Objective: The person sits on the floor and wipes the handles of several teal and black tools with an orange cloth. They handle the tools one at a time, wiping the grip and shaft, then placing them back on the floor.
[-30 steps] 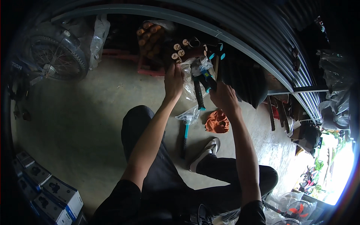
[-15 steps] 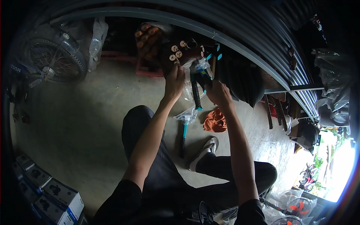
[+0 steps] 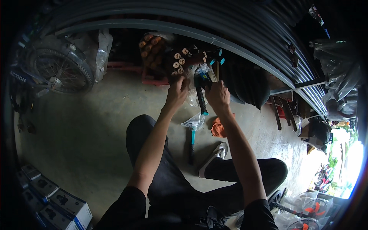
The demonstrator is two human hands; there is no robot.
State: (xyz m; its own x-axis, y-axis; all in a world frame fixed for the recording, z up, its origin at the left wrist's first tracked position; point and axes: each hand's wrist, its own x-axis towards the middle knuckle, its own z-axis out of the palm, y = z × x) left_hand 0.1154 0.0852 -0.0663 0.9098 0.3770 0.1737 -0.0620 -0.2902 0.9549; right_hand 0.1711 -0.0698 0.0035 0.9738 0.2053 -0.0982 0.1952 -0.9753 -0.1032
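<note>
My left hand (image 3: 177,92) is closed, its fingertips pinching the edge of a clear plastic bag (image 3: 191,99). Close by on the right, my right hand (image 3: 219,96) is wrapped round the dark grip of a black-and-teal handled tool (image 3: 204,78), whose upper end sits in the crumpled plastic. A second black-and-teal handle (image 3: 201,100) hangs down between my hands, its teal butt lowest. The heads of both tools are hidden. Below on the floor lies another teal-and-black handled tool (image 3: 193,140) with clear plastic over its head. An orange crumpled cloth or bag (image 3: 218,128) lies partly behind my right forearm.
Beyond my hands stand wooden-ended rolls or handles (image 3: 177,56) and a red crate (image 3: 153,81). Dark rounded blades (image 3: 249,90) lean under the metal rack (image 3: 214,40). A bicycle wheel (image 3: 57,71) is far left, boxes (image 3: 67,207) near left, bagged fans (image 3: 312,209) near right.
My right hand has moved slightly left, closer to my left hand, bringing its tool more upright beside the hanging handle. My right forearm now covers more of the orange cloth. The view has shifted slightly.
</note>
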